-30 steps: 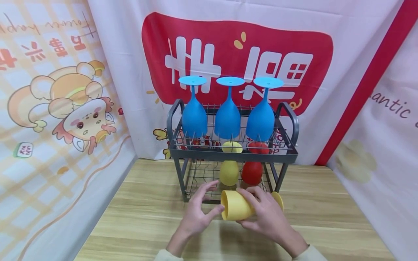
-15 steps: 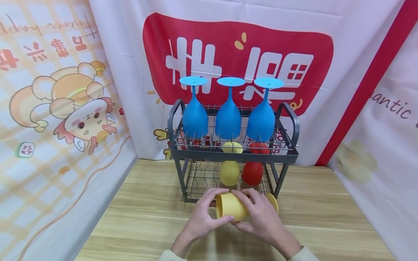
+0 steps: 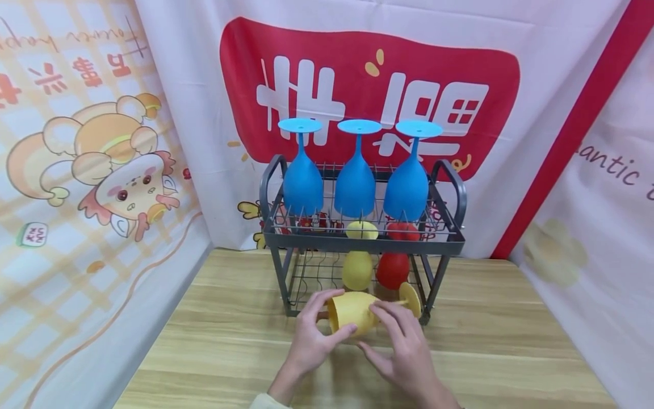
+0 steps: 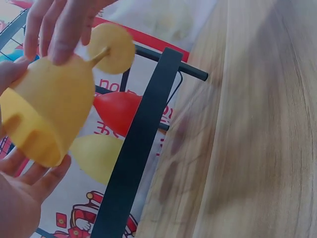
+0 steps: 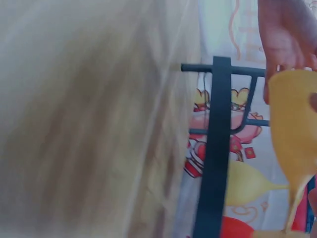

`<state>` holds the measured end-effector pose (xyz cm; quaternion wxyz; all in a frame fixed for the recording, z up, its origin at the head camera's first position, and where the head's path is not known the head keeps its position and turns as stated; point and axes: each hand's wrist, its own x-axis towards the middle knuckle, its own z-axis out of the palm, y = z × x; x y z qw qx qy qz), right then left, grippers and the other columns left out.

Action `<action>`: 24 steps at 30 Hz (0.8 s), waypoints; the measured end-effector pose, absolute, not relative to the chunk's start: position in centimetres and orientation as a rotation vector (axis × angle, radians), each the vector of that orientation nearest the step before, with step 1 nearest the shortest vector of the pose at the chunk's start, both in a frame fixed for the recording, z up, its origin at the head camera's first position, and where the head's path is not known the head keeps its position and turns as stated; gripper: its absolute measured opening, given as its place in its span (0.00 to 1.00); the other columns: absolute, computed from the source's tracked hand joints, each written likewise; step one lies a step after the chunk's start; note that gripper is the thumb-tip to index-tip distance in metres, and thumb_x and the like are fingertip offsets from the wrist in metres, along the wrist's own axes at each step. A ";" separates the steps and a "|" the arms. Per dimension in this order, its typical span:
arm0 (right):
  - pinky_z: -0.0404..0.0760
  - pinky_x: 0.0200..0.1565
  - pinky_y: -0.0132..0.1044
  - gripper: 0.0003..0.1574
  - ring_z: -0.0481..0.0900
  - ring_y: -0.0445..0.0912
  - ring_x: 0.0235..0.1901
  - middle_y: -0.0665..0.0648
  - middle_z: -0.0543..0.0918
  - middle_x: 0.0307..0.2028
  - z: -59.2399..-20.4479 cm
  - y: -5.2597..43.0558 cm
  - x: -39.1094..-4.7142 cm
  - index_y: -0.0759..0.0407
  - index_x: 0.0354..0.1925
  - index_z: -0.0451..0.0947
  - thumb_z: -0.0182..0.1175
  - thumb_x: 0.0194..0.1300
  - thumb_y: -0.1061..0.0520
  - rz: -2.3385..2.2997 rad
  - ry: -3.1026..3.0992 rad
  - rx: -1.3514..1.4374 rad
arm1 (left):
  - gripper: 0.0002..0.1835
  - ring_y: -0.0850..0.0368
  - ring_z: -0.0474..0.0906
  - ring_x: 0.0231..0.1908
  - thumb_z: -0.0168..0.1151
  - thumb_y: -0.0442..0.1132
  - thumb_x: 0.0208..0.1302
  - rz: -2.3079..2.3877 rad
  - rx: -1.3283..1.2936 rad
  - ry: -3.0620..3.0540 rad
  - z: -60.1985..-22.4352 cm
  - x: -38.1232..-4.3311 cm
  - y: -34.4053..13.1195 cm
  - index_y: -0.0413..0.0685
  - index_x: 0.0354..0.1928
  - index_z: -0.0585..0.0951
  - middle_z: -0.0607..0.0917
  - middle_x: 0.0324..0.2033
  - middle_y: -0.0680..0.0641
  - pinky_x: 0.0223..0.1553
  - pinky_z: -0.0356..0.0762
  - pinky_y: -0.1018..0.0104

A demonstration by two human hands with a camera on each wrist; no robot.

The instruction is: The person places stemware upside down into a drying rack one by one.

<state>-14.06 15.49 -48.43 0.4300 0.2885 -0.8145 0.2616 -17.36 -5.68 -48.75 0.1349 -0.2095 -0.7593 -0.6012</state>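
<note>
A yellow plastic wine goblet (image 3: pixel 352 312) is held sideways just in front of the rack, its mouth toward the left and its foot toward the right and back. My left hand (image 3: pixel 311 341) grips the bowl near the rim, fingers behind and thumb in front. On the stem side, the fingers of my right hand (image 3: pixel 406 346) touch the bowl with the thumb spread away below. In the left wrist view the goblet (image 4: pixel 74 94) shows its open mouth and round foot. Part of its bowl and stem (image 5: pixel 295 203) appears in the right wrist view.
A dark two-tier wire rack (image 3: pixel 357 244) stands on the wooden table (image 3: pixel 219 341). Three blue goblets (image 3: pixel 355 187) sit upside down on top. Below are an upside-down pale yellow goblet (image 3: pixel 357 270) and a red one (image 3: pixel 393 272). Printed cloth (image 3: pixel 189 113) hangs behind and at the sides.
The left hand has come onto the bowl and now grips it. The yellow goblet has shifted left, its foot swinging up and back. The right hand has loosened, its thumb off the bowl.
</note>
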 end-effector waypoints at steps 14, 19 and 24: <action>0.85 0.51 0.35 0.25 0.85 0.42 0.51 0.46 0.88 0.53 -49.0 14.5 -13.4 0.47 0.65 0.80 0.68 0.72 0.49 1.585 -2.431 0.171 | 0.38 0.54 0.82 0.56 0.83 0.35 0.53 -1.973 -0.538 -2.031 -49.3 -17.4 -5.5 0.58 0.68 0.79 0.81 0.62 0.45 0.59 0.87 0.62; 0.87 0.52 0.34 0.35 0.86 0.41 0.52 0.52 0.88 0.55 -48.6 14.6 -13.5 0.52 0.70 0.75 0.72 0.69 0.51 1.652 -2.381 0.193 | 0.47 0.54 0.83 0.54 0.88 0.38 0.45 -1.988 -0.464 -2.177 -49.6 -17.1 -5.5 0.66 0.70 0.77 0.83 0.63 0.49 0.56 0.87 0.65; 0.90 0.50 0.39 0.41 0.85 0.43 0.53 0.53 0.86 0.60 -48.3 14.6 -13.6 0.50 0.72 0.73 0.76 0.65 0.51 1.572 -2.364 0.272 | 0.53 0.53 0.83 0.54 0.89 0.46 0.43 -1.879 -0.447 -2.335 -50.4 -16.9 -5.3 0.62 0.74 0.74 0.85 0.63 0.49 0.54 0.84 0.66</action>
